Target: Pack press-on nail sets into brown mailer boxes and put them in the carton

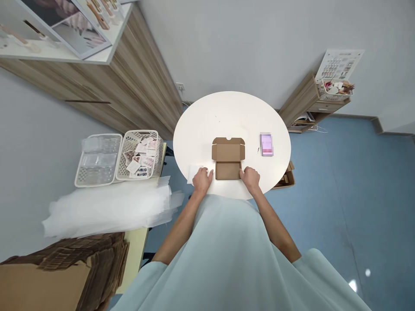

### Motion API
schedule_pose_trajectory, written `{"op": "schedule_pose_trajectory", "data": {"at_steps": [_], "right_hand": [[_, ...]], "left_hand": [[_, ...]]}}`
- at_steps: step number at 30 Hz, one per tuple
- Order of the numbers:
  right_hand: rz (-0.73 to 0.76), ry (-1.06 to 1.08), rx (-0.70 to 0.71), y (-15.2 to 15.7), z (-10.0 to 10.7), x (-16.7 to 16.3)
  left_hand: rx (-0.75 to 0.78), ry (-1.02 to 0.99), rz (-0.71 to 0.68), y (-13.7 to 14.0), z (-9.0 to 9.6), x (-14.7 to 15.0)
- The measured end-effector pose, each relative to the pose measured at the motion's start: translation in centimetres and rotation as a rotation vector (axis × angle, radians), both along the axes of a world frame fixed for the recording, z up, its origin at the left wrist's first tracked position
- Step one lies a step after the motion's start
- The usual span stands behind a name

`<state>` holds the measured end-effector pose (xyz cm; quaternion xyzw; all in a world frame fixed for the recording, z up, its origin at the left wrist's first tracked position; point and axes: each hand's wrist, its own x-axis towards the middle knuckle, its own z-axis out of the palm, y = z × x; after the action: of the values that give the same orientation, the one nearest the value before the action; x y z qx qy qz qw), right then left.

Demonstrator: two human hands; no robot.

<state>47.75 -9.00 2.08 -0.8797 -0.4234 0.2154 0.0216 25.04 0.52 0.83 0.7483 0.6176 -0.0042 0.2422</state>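
Note:
An open brown cardboard box (228, 171) lies on the white oval table (207, 125), its lid flap (228, 152) folded back away from me. To the left of the box is my left hand (202, 179), fingers bent and thumb apart, with a small gap to the box wall. A thin white sheet or packet (191, 173) lies partly under that hand. On the other side, my right hand (250, 178) has its thumb against the box's right wall and its fingers curled. The undersides of both hands are hidden.
A pixelated pink-purple item (266, 144) lies at the table's right. On the left stand baskets of clear packs (99, 160) and cards (141, 157), white sheets (110, 207) and stacked flat cardboard (45, 280). A cardboard box (287, 178) sits below the table's right edge.

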Motion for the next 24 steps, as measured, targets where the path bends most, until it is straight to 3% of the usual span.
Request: {"op": "schedule_pose_trajectory", "data": {"at_steps": [5,10,15,18,21,24], "right_hand": [[-0.053,0.060,0.058,-1.4,1.0,0.4],[-0.074,0.103,0.072,-1.9,1.1,0.3],[-0.091,0.137,0.089,-2.0,1.6,-0.1],[-0.109,0.156,0.102,-2.0,2.2,-0.2],[-0.126,0.165,0.141,-2.0,2.9,-0.1],[-0.103,0.211,0.251,-1.9,3.8,0.1]], "left_hand": [[0.022,0.126,0.213,1.1,-0.1,-4.6],[-0.061,0.168,0.305,1.8,-0.8,-5.7],[0.072,0.159,0.268,1.5,-0.7,-4.8],[0.009,0.076,0.277,1.2,-0.3,-4.5],[-0.026,-0.064,0.256,1.2,0.8,-4.4],[0.086,-0.233,0.152,1.6,2.8,-4.2]]}}
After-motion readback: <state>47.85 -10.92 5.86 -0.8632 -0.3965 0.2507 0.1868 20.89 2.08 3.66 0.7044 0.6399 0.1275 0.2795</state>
